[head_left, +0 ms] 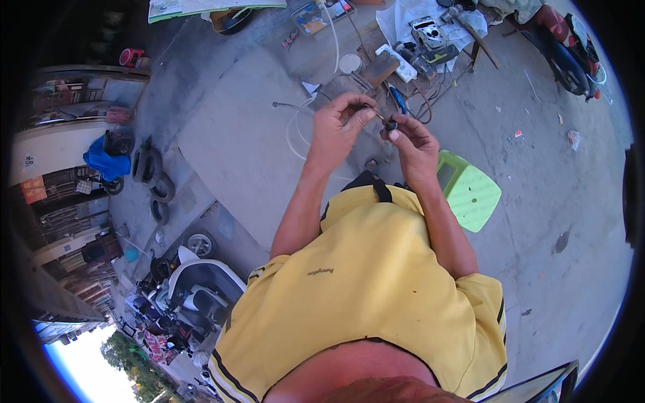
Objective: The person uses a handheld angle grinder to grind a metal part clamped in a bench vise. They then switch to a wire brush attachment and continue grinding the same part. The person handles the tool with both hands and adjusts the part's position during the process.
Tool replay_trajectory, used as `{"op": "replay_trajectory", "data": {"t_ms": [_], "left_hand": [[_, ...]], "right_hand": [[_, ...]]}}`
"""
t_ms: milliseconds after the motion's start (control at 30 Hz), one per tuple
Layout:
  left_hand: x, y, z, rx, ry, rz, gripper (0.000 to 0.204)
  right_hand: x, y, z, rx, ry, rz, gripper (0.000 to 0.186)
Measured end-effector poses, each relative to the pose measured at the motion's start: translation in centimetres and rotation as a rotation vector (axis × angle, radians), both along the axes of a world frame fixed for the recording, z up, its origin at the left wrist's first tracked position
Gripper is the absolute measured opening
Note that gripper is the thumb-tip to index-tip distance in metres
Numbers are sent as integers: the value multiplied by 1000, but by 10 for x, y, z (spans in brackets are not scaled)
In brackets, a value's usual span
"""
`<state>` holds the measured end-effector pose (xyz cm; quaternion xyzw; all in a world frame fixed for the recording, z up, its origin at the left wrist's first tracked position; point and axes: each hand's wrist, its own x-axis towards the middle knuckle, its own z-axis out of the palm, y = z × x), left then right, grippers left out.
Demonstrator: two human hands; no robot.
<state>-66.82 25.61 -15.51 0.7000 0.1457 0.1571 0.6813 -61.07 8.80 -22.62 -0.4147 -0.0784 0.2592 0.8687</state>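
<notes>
My left hand (pixel 340 127) is closed in a pinch on one end of a thin brownish metal rod (pixel 380 117). The rod slants down to the right between my two hands. At its other end a small dark round piece (pixel 390 125) sits in the fingers of my right hand (pixel 414 143), which is closed on it. The rod's exact kind is too small to tell. Just beyond my hands lie a brown block (pixel 381 69) and a tool with a blue handle (pixel 397 98).
A green plastic stool (pixel 471 191) stands by my right forearm. Metal engine parts (pixel 428 33) lie on white sheeting ahead, with cables (pixel 426 107) nearby. A motorcycle (pixel 570 60) is far right. Tyres (pixel 151 168) and a white scooter (pixel 201 285) stand at left.
</notes>
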Motion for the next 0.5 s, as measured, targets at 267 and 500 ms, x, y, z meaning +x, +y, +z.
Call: {"op": "replay_trajectory", "data": {"t_ms": [267,500], "left_hand": [[-7,13,-21,-91,33,3,14],[-8,26,-47,-105,179,18,16]], "right_hand": [[-16,9,0,-213,-67,-83,31],[-22,10,-29,-293,16,-17,27]]}}
